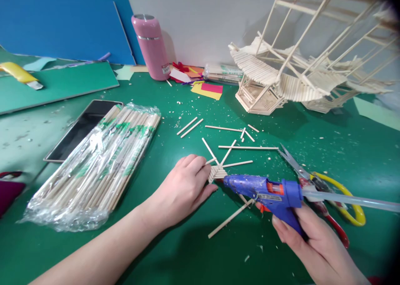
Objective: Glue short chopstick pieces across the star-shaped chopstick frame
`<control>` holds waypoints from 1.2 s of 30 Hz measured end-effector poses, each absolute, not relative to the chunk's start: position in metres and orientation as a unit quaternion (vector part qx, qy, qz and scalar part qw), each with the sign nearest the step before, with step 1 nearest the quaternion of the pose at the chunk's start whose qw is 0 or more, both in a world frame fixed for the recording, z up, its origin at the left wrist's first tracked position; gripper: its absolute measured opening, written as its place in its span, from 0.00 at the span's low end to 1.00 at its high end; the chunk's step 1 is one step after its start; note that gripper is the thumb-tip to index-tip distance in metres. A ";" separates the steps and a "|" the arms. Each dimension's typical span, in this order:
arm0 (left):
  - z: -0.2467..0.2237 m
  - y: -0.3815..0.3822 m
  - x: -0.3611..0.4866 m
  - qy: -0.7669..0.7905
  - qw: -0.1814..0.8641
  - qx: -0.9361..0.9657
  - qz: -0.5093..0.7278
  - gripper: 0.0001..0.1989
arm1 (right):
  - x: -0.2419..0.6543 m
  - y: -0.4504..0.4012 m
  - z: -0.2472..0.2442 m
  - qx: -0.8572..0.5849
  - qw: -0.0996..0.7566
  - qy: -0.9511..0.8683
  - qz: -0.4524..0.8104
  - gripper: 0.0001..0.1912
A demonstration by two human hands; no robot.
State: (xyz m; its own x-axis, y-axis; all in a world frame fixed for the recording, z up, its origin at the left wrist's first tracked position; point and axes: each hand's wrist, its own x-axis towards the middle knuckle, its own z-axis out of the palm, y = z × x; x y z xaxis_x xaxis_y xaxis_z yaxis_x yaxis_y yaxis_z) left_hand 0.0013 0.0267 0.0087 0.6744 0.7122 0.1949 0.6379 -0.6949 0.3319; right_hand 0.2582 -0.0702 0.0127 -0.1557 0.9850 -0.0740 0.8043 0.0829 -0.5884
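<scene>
A small assembly of wooden sticks [220, 171] lies on the green table, with several sticks fanning outward from it. My left hand [187, 187] has its fingers closed on the left edge of this assembly. In my right hand [315, 237] is a blue glue gun [261, 189], gripped by its handle, with a clear glue stick [359, 199] coming out of the back. The gun's nozzle points left and meets the right side of the assembly. A longer loose stick [229, 219] lies just below the gun.
Scissors [353, 199] lie right of the gun. Loose sticks [192, 128] are scattered behind. At left, a bag of sticks [100, 164] overlaps a dark tablet [84, 124]. Behind stand a pink bottle [151, 47] and a large stick model [281, 76]. A yellow cutter [20, 73] is far left.
</scene>
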 end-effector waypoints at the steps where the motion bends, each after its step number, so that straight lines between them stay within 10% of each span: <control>1: 0.009 0.027 0.001 0.373 0.120 0.907 0.154 0.14 | 0.257 -0.070 0.014 -0.625 0.171 -0.719 0.250 0.17; 36: 0.014 0.025 0.002 0.373 0.125 0.910 0.135 0.13 | 0.247 -0.069 0.015 -0.641 0.203 -0.693 0.258 0.15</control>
